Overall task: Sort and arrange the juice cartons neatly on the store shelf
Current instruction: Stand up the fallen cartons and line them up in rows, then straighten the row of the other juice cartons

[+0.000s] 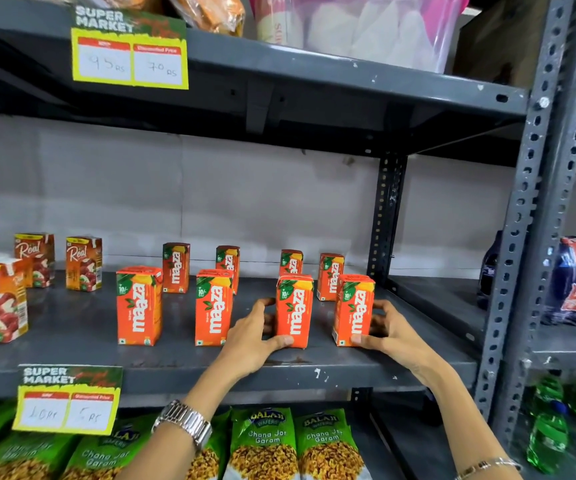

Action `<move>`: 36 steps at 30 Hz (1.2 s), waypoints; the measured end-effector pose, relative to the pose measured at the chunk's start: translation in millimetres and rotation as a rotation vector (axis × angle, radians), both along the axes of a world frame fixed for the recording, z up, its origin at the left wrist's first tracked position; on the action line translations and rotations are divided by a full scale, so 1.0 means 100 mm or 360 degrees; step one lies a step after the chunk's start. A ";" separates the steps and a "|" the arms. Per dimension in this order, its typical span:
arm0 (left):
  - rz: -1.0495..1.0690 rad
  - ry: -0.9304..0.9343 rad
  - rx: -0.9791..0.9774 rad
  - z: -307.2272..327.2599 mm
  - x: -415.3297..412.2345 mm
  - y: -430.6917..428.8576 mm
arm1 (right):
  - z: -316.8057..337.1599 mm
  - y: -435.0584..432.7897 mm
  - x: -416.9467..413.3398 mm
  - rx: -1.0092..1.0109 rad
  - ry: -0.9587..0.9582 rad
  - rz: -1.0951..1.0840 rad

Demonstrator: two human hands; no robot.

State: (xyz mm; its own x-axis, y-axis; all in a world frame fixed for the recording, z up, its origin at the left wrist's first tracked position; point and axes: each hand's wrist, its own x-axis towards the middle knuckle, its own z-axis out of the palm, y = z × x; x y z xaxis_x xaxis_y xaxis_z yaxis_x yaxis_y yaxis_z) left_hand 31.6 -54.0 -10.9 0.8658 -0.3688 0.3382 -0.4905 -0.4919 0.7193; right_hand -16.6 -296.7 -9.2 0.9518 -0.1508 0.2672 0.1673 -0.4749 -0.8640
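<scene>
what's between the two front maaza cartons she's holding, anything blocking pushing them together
Nothing visible. The left hand grips one Maaza carton, the right hand the other; only bare shelf lies between them.

the shelf [72, 341] in front of you is grey painted metal, matt, with small chips of white showing near its front edge. the perforated upright [535, 188] is the same dull painted metal. the maaza cartons [139, 306] are printed card with a slight sheen. your watch [184, 424] has a polished metal link band. the snack packets [265, 445] below are glossy plastic film, and the price tag [68, 400] looks like printed paper.
</scene>
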 end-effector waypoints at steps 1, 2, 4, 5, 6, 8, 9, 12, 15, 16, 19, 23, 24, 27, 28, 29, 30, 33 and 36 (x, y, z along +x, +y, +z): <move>-0.0004 0.0010 -0.0007 0.00 0.00 0.00 | 0.00 0.00 0.00 0.0003 0.0002 -0.0001; -0.0012 0.0021 -0.0015 0.01 0.00 0.00 | 0.00 -0.01 0.00 0.0007 0.0011 0.0001; -0.0032 0.0033 -0.0047 0.02 -0.03 -0.02 | 0.05 -0.02 -0.07 0.0032 0.0009 0.0036; -0.0029 0.0030 -0.0096 0.02 -0.05 -0.01 | 0.07 0.00 -0.11 0.0085 -0.0027 0.0064; -0.0024 0.0014 -0.0170 0.02 -0.10 0.01 | 0.07 0.00 -0.16 0.0160 -0.0103 0.0046; -0.0017 -0.0080 -0.0362 0.03 -0.26 0.06 | 0.06 0.08 -0.26 0.0271 -0.0419 -0.0183; -0.0041 -0.0165 -0.0442 0.04 -0.38 0.10 | 0.04 0.15 -0.33 0.0302 -0.0655 -0.0362; -0.0152 -0.0454 -0.0551 0.09 -0.72 0.35 | 0.01 0.59 -0.45 0.0463 -0.1395 -0.0669; -0.0098 -0.0723 -0.0639 0.15 -0.90 0.72 | -0.01 1.20 -0.49 0.0630 -0.1756 -0.0659; -0.0048 -0.0795 -0.0690 0.18 -0.90 0.89 | -0.05 1.41 -0.45 0.0677 -0.1762 -0.0590; 0.0196 -0.0921 -0.0847 0.22 -0.77 1.59 | -0.14 2.16 -0.30 0.0803 -0.1550 -0.0246; 0.0656 -0.0936 -0.1143 0.18 -0.43 2.84 | -0.23 3.32 -0.14 0.0763 -0.1134 0.0245; 0.0767 -0.0946 -0.1217 0.17 -0.36 3.14 | -0.24 3.59 -0.11 0.0687 -0.1017 0.0342; 0.1027 -0.0989 -0.1282 0.12 -0.14 4.03 | -0.19 4.35 0.00 0.0335 -0.0662 0.0613; 0.1078 -0.0955 -0.1239 0.10 -0.04 4.26 | -0.17 4.54 0.07 0.0188 -0.0553 0.0695; 0.1099 -0.0895 -0.1169 0.08 0.05 4.52 | -0.14 4.78 0.15 0.0052 -0.0434 0.0761; 0.1079 -0.0786 -0.1081 0.05 0.17 4.77 | -0.11 5.01 0.25 -0.0060 -0.0333 0.0761; 0.0807 -0.0397 -0.0786 0.05 0.53 5.26 | 0.00 5.50 0.54 -0.0137 -0.0277 0.0513; 0.0531 -0.0056 -0.0441 0.06 0.80 5.45 | 0.09 5.77 0.83 -0.0119 -0.0208 0.0327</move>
State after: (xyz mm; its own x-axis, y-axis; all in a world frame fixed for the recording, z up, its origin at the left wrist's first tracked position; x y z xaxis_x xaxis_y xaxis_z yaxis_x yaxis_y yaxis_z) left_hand 111.2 490.6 -4.5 0.9083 0.0384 0.4166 -0.3641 -0.4182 0.8322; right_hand 66.0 280.3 -0.4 0.9171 0.0670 0.3931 0.3748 -0.4809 -0.7926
